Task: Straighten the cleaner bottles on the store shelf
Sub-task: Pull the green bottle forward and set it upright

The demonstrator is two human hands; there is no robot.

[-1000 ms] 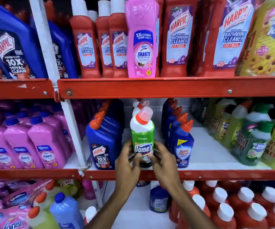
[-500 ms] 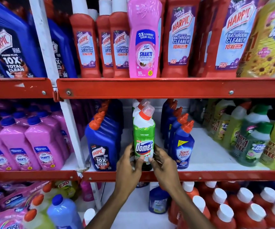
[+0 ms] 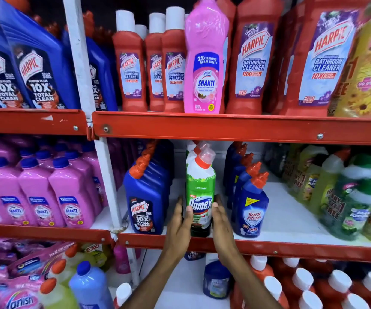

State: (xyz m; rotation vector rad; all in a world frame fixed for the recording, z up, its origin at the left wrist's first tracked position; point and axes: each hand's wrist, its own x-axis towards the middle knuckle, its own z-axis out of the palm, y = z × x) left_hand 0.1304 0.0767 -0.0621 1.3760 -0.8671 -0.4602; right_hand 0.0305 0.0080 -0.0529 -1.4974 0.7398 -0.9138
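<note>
A green and white Domex bottle [image 3: 200,188] with a red cap stands upright at the front of the middle shelf [image 3: 291,247], label facing me. My left hand [image 3: 178,226] presses its lower left side and my right hand [image 3: 221,226] its lower right side, fingers flat against it. More Domex bottles line up behind it. A row of blue Harpic bottles [image 3: 145,197] stands to its left and a row of blue Sani Fresh bottles [image 3: 250,206] to its right.
Red Harpic bathroom cleaner bottles [image 3: 252,63] and one pink Shakti bottle [image 3: 205,63] fill the upper shelf. Pink Shakti bottles [image 3: 39,197] stand in the left bay, green and yellow bottles [image 3: 344,197] at the right. A white upright post [image 3: 106,175] divides the bays. Red bottles with white caps [image 3: 313,284] sit below.
The Domex bottle has gone from tilted and lifted to standing upright on the shelf, set further back. Both hands stay on its sides with the fingers flattened out.
</note>
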